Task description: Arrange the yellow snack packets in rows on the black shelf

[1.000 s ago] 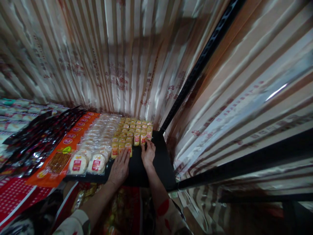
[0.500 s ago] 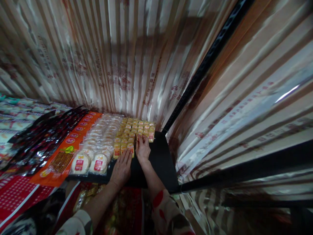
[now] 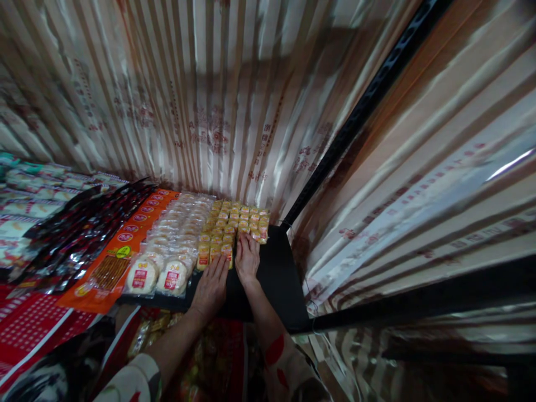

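Rows of small yellow snack packets [image 3: 234, 215] with red-and-white labels stand on the black shelf [image 3: 276, 273]. My left hand [image 3: 210, 286] lies with its fingers stretched out against the front packets of the left block. Just to the right, my right hand [image 3: 248, 259] rests its slightly bent fingertips on the front edge of the shorter right-hand rows. Its palm faces left, towards the corner of the left block. Neither hand lifts a packet. The fingertips partly cover the packets under them.
Left of the packets stand clear-wrapped round white crackers [image 3: 173, 279], an orange snack bag [image 3: 111, 271], dark shiny packs [image 3: 90, 234] and white packs [image 3: 20, 212]. Behind hangs a pleated sheet [image 3: 201, 100]. A black post [image 3: 335, 151] rises at the shelf's back corner. Gold-wrapped goods [image 3: 157, 326] lie below.
The view has shifted slightly, so the goods sit a little further right in the picture. Both hands keep nearly the same place at the packets' front edge.
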The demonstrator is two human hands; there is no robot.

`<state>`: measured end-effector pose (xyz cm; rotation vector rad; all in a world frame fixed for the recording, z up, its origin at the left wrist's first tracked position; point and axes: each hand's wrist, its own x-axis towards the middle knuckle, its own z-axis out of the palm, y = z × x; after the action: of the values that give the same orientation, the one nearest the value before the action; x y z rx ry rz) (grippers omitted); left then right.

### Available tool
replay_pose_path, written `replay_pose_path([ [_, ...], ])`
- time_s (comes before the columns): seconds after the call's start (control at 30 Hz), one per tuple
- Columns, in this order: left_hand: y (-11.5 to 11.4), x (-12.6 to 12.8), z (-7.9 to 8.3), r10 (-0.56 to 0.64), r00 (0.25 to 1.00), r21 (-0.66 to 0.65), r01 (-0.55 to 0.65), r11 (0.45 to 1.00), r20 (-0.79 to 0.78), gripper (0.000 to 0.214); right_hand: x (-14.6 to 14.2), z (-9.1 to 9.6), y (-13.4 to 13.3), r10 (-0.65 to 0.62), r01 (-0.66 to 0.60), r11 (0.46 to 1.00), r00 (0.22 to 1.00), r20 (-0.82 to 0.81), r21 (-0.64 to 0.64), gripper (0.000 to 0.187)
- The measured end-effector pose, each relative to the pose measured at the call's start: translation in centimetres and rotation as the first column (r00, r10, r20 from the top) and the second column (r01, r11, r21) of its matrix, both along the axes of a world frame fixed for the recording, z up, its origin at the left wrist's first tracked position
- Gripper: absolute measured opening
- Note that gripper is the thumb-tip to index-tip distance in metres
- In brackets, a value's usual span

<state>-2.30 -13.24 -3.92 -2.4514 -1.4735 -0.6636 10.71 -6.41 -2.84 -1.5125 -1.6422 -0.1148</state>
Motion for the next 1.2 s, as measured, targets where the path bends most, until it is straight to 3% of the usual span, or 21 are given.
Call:
replay_pose_path([
  [0.13, 0.2, -0.1, -0.3, -0.034, 0.999, 0.043, 0.032, 0.999, 0.04, 0.057, -0.7, -0.1, -2.3, 0.045, -0.046, 0.999, 0.996, -0.083, -0.012, 0.035],
  [0.4, 0.4, -0.4, -1.1, -0.105, 0.989, 0.159, 0.088, 0.983, 0.101, 0.049, -1.7, -1.4, -4.7, 0.057, -0.098, 0.97, 0.982, -0.181, -0.224, 0.042],
  [0.67, 0.5, -0.5, -1.5, -0.11, 0.991, 0.165, 0.096, 0.982, 0.081, 0.044, -1.9, -1.4, -4.6, 0.045, -0.059, 0.982, 0.995, -0.084, -0.177, 0.048],
  [0.8, 0.4, -0.6, -1.3, -0.036, 0.979, 0.17, 0.002, 0.985, 0.198, 0.042, -3.0, -0.5, -4.8, 0.071, -0.078, 0.982, 0.996, -0.05, -0.172, 0.056],
  [1.0, -0.1, -1.6, 1.4, 0.02, 0.879, 0.105, -0.08, 0.991, 0.477, 0.035, -4.7, -0.3, -5.0, 0.075, -0.073, 0.982, 0.997, 0.005, -0.176, 0.066],
  [1.1, 1.1, -2.0, 4.1, 0.009, 0.877, 0.094, -0.062, 0.994, 0.48, 0.031, -4.8, 0.1, -5.3, 0.066, -0.065, 0.987, 0.998, -0.002, -0.149, 0.054],
  [1.2, 3.7, -1.6, 6.7, -0.015, 0.923, 0.036, 0.001, 0.999, 0.385, 0.029, -4.6, 0.5, -5.4, 0.028, -0.029, 0.994, 1.0, -0.011, -0.102, 0.047],
])
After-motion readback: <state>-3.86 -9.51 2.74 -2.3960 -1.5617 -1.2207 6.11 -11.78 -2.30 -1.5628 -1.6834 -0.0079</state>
